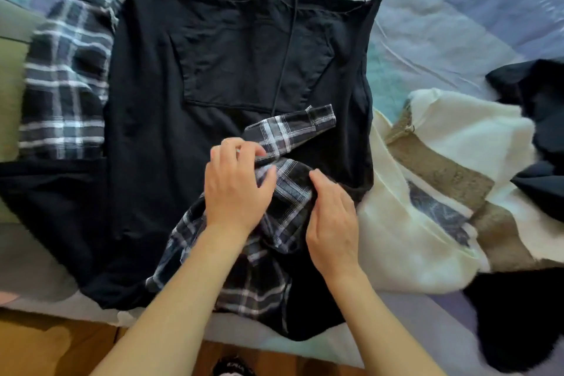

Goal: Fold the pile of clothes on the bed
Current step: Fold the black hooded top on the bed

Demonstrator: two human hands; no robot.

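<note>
A black hoodie (189, 94) lies spread flat on the bed, front pocket up, its drawstring running down the middle. A dark plaid shirt (259, 278) is bunched over the hoodie's near edge, one sleeve (293, 128) stretched toward the upper right. My left hand (236, 183) pinches the plaid cloth where the sleeve begins. My right hand (332, 217) sits just right of it, fingers curled into a fold of the same shirt.
Another plaid garment (64, 76) lies at the hoodie's left. A cream and tan top (427, 192) is heaped on the right, with dark clothes (537, 119) beyond it and at the near right (518, 323). The pastel patchwork bedspread (442, 9) shows at the back. Wooden floor (45, 342) borders the bed.
</note>
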